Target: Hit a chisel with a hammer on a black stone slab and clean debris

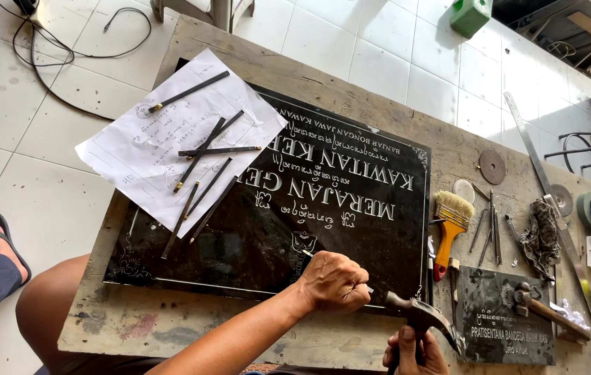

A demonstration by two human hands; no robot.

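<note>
from the head view, looking down over the person's arms, the left hand (335, 280) is closed in a narrow grip around a thin chisel (307, 254), whose tip pokes out up and to the left onto the black stone plaque (351, 229) lying flat on the wooden desk (170, 323). the chisel's long axis slants from the fist toward a small carved figure near the plaque's lower edge. the right hand (415, 353) sits low at the frame's bottom, wrapped tight on the handle of a hammer (424, 318); the hammer head lies just to the right of the left fist, close to the chisel's back end, which is hidden in the fingers. so the hammer is the nearer tool to that butt end, coming in from the right. a sheet of paper (142, 149) with spare dark chisels covers the plaque's upper left corner, and a yellow brush (450, 226) lies to the right, beside a smaller dark plaque (507, 326).
</note>
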